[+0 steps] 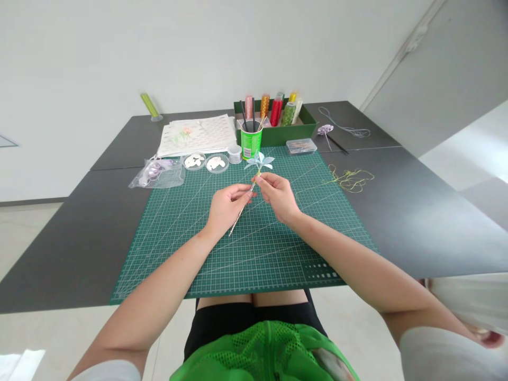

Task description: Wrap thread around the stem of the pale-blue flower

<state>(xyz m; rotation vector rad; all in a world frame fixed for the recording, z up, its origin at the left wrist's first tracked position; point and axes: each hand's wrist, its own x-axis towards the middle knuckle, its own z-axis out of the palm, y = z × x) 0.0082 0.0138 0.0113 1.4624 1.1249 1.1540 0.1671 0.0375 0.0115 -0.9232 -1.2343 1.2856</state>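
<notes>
Green mesh garment [254, 352], zipped, at the lower edge of the head view, nearest the camera; black shorts [222, 325] just beyond. Cutting mat [278, 264], dark green with a pale grid, lying on a dark table [59, 233].

Left hand [226, 206]: above the mat, thumb and fingers pinching a slender stem [237, 223], its lower end pointing down and toward the left. Right hand [280, 196]: thumb and forefinger pinching the same stem higher up, just below the petals. Flower [260, 160]: one, pale blue, petals spread, at the top of the stem, beyond both hands and in front of a green cup [256, 142] of sticks.

Beyond the left hand: two round dishes with white pieces [215, 163], side by side; small stacked containers [235, 154]; a clear bag [170, 177] with purple contents; paper sheets [214, 138].

Behind the cup: green box [289, 136] of coloured spools. To the right: clear flat case [301, 146], purple flower [325, 129], loose yellow-green thread [353, 181], greyish cord [349, 129].
</notes>
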